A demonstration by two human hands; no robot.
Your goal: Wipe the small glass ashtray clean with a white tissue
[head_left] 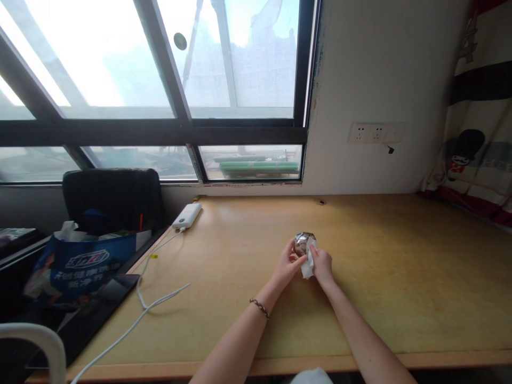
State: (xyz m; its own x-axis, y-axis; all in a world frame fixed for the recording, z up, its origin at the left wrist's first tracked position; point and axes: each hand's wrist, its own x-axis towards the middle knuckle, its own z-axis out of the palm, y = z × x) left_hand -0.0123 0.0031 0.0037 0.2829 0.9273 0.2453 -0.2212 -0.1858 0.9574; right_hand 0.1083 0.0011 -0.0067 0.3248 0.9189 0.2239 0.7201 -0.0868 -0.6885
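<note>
My left hand [287,261] and right hand [322,264] meet over the middle of the desk [400,277], a bit nearer the front edge than the back. Left fingers curl round a small shiny crumpled thing [303,242], foil-like (can't tell what it really is); right fingers pinch a white tissue [308,266] against its lower side. A beaded bracelet [260,308] sits on my left wrist.

Desk is pale wood, w/ a bare matte top. Toward the left edge a white cable [140,306] loops across and runs off the front; it leads up to a white power bank [186,216] near the back left corner. Off the left edge: a blue printed bag [86,266] w/ tissue poking out, a black chair back [112,197] behind it, and a white curved rail [40,341] cut off at the frame's bottom left corner.

Beyond the back edge, a dark-framed window [160,133], glare washing out most of the view. White wall to the rt w/ a strip of sockets [376,132]. A printed fabric [476,133] hangs at far rt, cut off by the frame.
</note>
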